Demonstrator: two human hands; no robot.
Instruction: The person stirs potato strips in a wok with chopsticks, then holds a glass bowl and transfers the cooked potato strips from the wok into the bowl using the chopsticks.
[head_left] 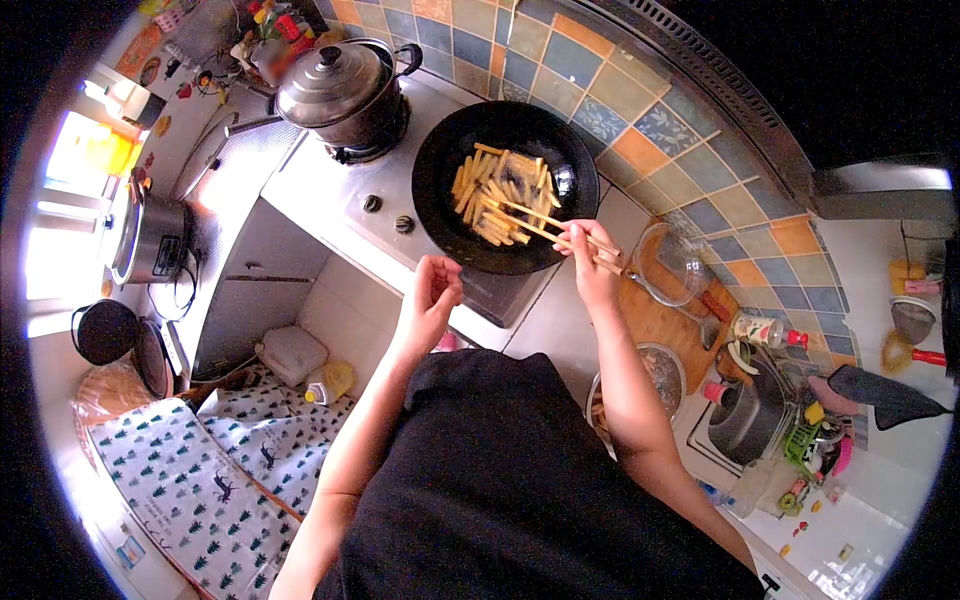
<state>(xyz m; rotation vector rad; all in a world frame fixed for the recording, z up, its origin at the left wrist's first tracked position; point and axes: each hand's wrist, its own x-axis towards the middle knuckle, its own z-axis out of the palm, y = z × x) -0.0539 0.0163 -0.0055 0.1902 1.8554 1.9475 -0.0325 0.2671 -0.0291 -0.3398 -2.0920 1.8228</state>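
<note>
A black wok (440,213) stands on the stove, and fries (479,185), cut in sticks, lie in bubbling oil inside it. My right hand (592,262) is closed around a pair of wooden chopsticks (537,227) at the wok's right rim. The chopstick tips reach in among the fries. Near the wok's lower left edge, my left hand (435,290) hovers with its fingers curled in, apart from the wok; I see nothing in it.
A lidded steel pot (338,95) sits on the other burner. Right of the wok are a glass bowl (668,265) on a wooden cutting board (655,318), a metal bowl (660,375) and the sink (752,415). A rice cooker (150,235) stands far left.
</note>
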